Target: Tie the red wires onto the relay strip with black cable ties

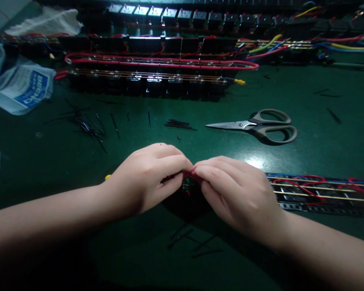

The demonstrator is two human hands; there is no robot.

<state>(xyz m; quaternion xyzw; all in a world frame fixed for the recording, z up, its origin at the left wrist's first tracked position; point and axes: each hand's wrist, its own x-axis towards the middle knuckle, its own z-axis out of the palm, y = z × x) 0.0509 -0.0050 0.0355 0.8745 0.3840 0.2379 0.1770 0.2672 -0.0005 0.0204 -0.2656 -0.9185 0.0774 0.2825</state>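
Left hand: My left hand (153,173) is over the near half of the counter (133,161), back upward; thumb and fingertips are together, clamped on a red wire (188,174).
Right hand: My right hand (241,192) is angled in toward the left, back upward; fingertips are together, clamped on the same wire just beside the left fingertips.
Red wire: Between my two hands, toward the counter's near edge; mostly covered by my fingers, so its full run cannot be told.
Green part: A small green part (185,185) shows just below the pinch; its detail is too dark to read.
Wired strip: A wired strip (330,190) with pale rods and red and blue leads runs from beside my right hand toward the counter's right edge.
Scissors: The scissors (248,125) lie flat beyond my hands, points toward the left edge, handles toward the right.
Black ties: A loose heap of black ties (86,125) lies toward the left edge; a neat bundle (179,124) lies left of the blade tips; further black strips (208,252) lie toward the near edge.
Far side: A black assembly (157,64) with a looped red cable stands toward the far edge.
Far left corner: A printed plastic bag (30,87) lies nearer me than a crumpled white sheet (50,22).
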